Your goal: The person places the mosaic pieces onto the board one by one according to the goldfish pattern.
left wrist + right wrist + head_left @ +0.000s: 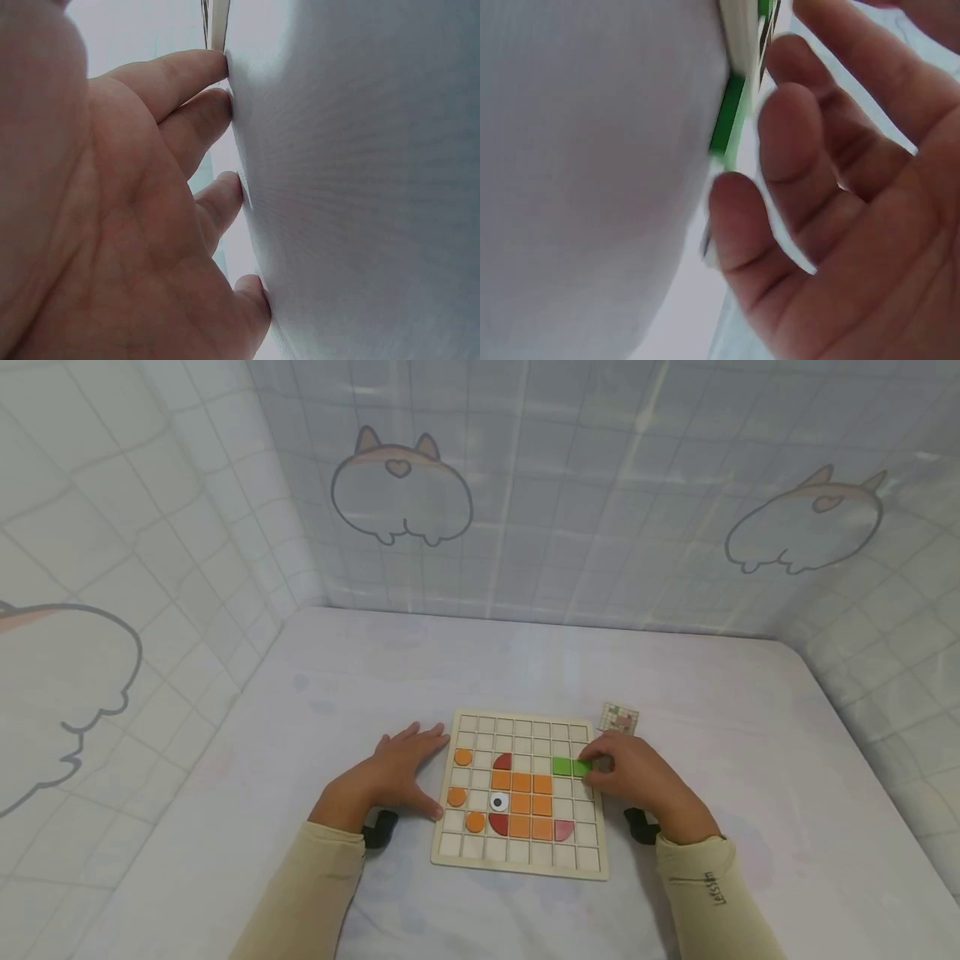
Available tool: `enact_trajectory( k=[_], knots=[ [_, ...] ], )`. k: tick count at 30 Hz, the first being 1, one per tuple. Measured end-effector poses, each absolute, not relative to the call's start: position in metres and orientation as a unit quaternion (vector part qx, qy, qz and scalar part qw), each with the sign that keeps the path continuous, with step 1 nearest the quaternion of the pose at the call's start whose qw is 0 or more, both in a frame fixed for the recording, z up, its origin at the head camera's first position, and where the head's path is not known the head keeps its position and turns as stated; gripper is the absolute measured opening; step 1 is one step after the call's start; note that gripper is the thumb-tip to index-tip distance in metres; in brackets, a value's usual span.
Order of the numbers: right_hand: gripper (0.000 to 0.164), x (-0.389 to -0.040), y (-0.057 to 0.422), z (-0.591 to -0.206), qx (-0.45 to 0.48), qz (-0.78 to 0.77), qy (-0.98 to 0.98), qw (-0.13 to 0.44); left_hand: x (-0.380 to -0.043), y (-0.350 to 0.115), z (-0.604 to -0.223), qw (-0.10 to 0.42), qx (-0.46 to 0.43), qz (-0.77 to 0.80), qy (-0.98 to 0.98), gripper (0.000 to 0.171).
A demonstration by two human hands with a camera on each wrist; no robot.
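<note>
A square wooden grid board (pixel 517 855) lies on the table, carrying an orange fish made of flat tiles. Along its left side, my left hand (pixel 397 770) spreads its fingers, thumb and fingertips right at the board's edge. At the upper right of the grid, my right hand (pixel 637 768) curls its thumb and forefinger around a green square tile (pixel 581 768). A second green square tile (pixel 562 767) sits just left of it. From low down, the right wrist view shows a green tile (pixel 729 116) at the board's edge, near the fingers (pixel 739 210).
A small pattern card (pixel 619 717) lies beyond the board's top right corner, partly behind the right hand. Several orange round tiles (pixel 463 757) sit in the left columns. The fish has an eye tile (pixel 498 802), red quarter-round tiles (pixel 498 824) and a pink one (pixel 563 831).
</note>
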State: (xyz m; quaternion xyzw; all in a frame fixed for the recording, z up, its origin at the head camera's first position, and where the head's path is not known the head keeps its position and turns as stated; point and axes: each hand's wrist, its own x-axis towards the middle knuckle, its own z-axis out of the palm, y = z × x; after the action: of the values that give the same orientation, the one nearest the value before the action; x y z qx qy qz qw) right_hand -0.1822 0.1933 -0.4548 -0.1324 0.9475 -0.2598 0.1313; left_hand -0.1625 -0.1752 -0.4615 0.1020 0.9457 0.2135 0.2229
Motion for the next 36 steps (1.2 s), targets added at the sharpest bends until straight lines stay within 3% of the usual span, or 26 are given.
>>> enact_trajectory(
  k=[10,26,36],
  knots=[
    [0.042,-0.19,0.207,-0.458,-0.09,-0.219,0.965,0.11,-0.161,-0.175,-0.461,0.221,0.102,0.216,0.946,0.114],
    [0.038,-0.188,0.194,-0.45,-0.081,-0.253,0.959,0.1,-0.161,-0.178,-0.458,0.223,0.091,0.214,0.947,0.115],
    [0.021,-0.193,0.166,-0.444,-0.154,-0.248,0.949,0.12,-0.156,-0.174,-0.457,0.224,0.088,0.225,0.944,0.113]
  ],
)
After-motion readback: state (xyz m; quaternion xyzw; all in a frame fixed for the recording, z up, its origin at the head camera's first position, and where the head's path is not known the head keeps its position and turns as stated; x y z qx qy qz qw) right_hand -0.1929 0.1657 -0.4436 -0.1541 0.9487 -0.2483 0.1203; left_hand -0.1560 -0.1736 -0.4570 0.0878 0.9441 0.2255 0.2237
